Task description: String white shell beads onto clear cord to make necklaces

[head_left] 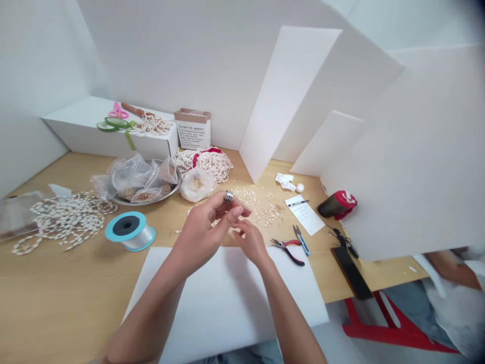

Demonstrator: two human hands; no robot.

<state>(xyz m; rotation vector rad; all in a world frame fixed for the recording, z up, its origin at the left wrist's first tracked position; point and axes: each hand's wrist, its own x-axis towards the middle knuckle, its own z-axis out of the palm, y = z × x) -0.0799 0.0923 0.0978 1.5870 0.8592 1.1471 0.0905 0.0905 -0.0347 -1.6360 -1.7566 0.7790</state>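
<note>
Both hands meet above the far edge of a white foam sheet point(223, 308). My left hand point(208, 225) has its thumb and fingers brought together, with a silver coiled ring on one finger; anything between them is too small to make out. Touching or almost touching it, my right hand point(250, 237) is closed in a pinch, and what it grips cannot be seen. Just beyond the fingers, small pale beads point(269, 215) lie scattered on the wooden table point(76, 298). Left of them sits a clear bag of beads point(197, 185).
A blue spool of clear line point(142, 237), a metal bowl of bags point(151, 201) and white strands point(71, 217) lie left. Right are pliers point(290, 247), snips point(302, 240), a note point(306, 215), a phone point(352, 273) and a dark bottle point(337, 203). Another person's arm point(450, 268) shows far right.
</note>
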